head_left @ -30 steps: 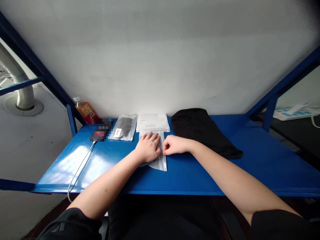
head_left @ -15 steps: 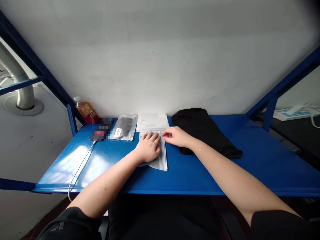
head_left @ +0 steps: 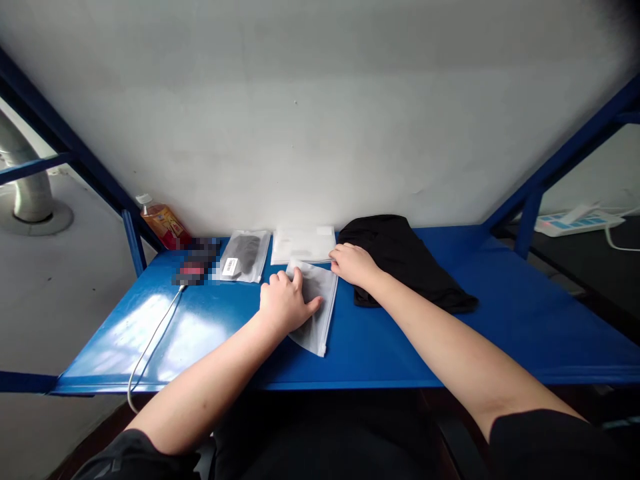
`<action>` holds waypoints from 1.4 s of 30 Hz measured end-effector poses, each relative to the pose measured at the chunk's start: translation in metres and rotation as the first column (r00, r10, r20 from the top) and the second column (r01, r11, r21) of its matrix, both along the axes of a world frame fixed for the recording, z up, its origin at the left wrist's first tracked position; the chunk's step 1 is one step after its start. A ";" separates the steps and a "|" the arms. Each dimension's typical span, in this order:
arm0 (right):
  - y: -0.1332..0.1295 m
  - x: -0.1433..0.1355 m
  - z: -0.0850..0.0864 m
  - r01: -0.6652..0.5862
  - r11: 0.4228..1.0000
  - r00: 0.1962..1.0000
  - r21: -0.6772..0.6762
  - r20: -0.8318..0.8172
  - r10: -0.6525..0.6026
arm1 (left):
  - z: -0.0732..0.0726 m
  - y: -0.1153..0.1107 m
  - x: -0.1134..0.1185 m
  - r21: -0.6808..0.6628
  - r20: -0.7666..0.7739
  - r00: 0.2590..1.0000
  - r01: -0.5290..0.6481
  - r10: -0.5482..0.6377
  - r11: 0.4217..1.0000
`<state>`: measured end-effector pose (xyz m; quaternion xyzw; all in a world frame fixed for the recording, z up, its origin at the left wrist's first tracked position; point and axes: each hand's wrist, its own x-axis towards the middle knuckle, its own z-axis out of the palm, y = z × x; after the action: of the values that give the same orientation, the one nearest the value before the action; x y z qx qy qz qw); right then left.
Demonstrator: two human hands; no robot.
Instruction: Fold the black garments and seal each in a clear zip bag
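A frosted zip bag (head_left: 320,325) lies at a slant on the blue table, something dark showing faintly through it. My left hand (head_left: 284,300) rests over its left part, thumb stretched out and fingers loosely bent, apart from the thumb. At the bag's upper right corner, the bent fingers of my right hand (head_left: 356,265) are pressed together; the bag's edge seems to be between the fingertips. Just behind lies a stack of white frosted bags (head_left: 303,245). A filled zip bag with a white label (head_left: 250,257) lies to the left, dark contents inside.
Folded black cloth (head_left: 405,260) lies right of my right hand, partly under the wrist. At the back left a drink bottle (head_left: 165,223) leans near a blurred dark object (head_left: 195,263) with a white cable (head_left: 156,330). Blue frame bars (head_left: 530,223) flank the table (head_left: 390,360).
The bag has turned, its lower end swinging towards me. My left hand has shifted left and slightly down, fingers more bent. My right hand stays near the bag's upper right corner.
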<state>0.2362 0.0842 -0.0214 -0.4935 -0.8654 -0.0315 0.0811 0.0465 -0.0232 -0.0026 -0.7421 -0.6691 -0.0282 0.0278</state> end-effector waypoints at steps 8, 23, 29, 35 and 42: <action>0.005 0.007 -0.004 0.088 0.996 0.995 -0.001 -0.048 -0.088 | 0.011 0.008 -0.013 0.056 0.092 0.964 0.244 -0.248 0.968; -0.002 0.012 0.001 0.095 0.993 0.990 -0.073 -0.100 -0.102 | -0.016 0.076 -0.095 0.075 0.055 0.961 -0.274 0.270 0.959; -0.009 0.010 0.007 0.098 0.993 0.995 -0.058 -0.005 -0.098 | -0.016 0.073 -0.093 0.118 0.051 0.961 -0.278 0.273 0.953; -0.011 0.012 0.014 0.090 0.996 0.994 -0.023 -0.058 -0.091 | -0.021 0.073 -0.089 0.165 -0.062 0.995 -0.072 0.084 0.984; 0.020 0.075 0.030 0.619 0.785 0.784 -0.001 -0.057 -0.618 | -0.022 0.076 -0.087 0.096 -0.068 0.995 -0.065 0.072 0.993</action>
<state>0.3115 0.1037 0.0090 -0.7496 -0.6533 -0.0505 0.0939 -0.0405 0.0529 -0.0249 -0.7171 -0.6907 -0.0320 0.0873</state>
